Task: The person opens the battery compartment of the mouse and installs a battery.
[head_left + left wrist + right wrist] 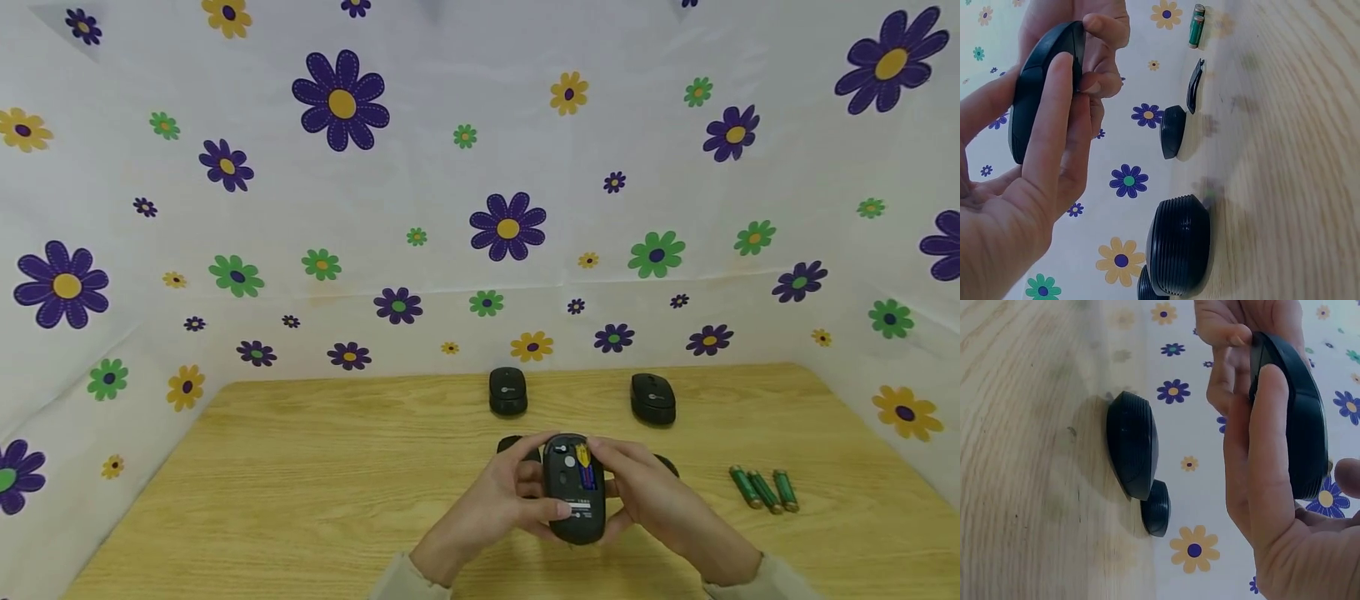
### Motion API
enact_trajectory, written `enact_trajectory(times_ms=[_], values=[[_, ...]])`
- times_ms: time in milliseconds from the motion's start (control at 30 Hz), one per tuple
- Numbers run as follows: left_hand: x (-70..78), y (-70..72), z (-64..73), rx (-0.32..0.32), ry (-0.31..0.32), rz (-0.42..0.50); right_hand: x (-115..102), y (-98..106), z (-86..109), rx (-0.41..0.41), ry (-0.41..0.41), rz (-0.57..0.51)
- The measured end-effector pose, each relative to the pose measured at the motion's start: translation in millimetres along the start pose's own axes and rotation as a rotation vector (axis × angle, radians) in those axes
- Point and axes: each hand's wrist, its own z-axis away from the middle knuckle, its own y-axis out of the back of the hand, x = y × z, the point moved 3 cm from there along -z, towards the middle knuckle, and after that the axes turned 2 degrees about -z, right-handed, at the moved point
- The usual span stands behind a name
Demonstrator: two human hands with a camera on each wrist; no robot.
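Observation:
Both hands hold a black computer mouse [587,521] above the table, underside facing the head camera. Its battery compartment [587,468] is uncovered, with yellow and blue-purple showing inside. My left hand [491,496] grips the mouse's left side, its thumb lying across the lower underside. On the other side, my right hand [652,487] holds the right edge, fingertips at the upper end of the compartment. In the right wrist view, fingers of the right hand [1269,469] lie along the mouse [1307,425]. From the left wrist, the mouse [1035,94] shows side-on between the hands.
Two black mice, one at back centre [508,392] and one at back right [653,399], stand on the wooden table [315,483]. Another dark mouse [510,443] is partly hidden behind the left hand. A thin black cover [1194,86] lies near green batteries [764,492] at right.

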Motion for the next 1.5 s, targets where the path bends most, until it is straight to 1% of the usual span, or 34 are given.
enact_trajectory(times_ms=[167, 300, 633, 933, 1100, 1333, 1500], values=[[-1.1, 5.5, 5.8, 0.022, 0.000, -0.043, 5.7, -9.7, -7.6, 0.059, 0.010, 0.000], [-1.8, 5.3, 6.0, 0.017, 0.000, -0.038, 6.9, -9.8, -8.1, 0.077, 0.012, -0.004], [-1.1, 4.4, 4.1, -0.005, -0.010, -0.019, 4.4, -8.7, -6.6, 0.078, 0.014, -0.005], [-0.1, 2.2, 1.4, -0.023, -0.010, -0.018, 3.0, -7.4, -4.1, 0.096, 0.002, 0.034], [-1.2, 1.2, 0.2, -0.022, -0.010, -0.022, 2.6, -6.7, -3.1, 0.106, 0.000, 0.056], [-1.6, -0.5, -1.2, -0.019, -0.014, -0.029, 1.5, -5.1, -0.5, 0.145, -0.008, 0.089], [-1.6, -2.2, -1.9, -0.038, -0.011, -0.001, 1.2, -4.0, 0.9, 0.146, -0.013, 0.089]])
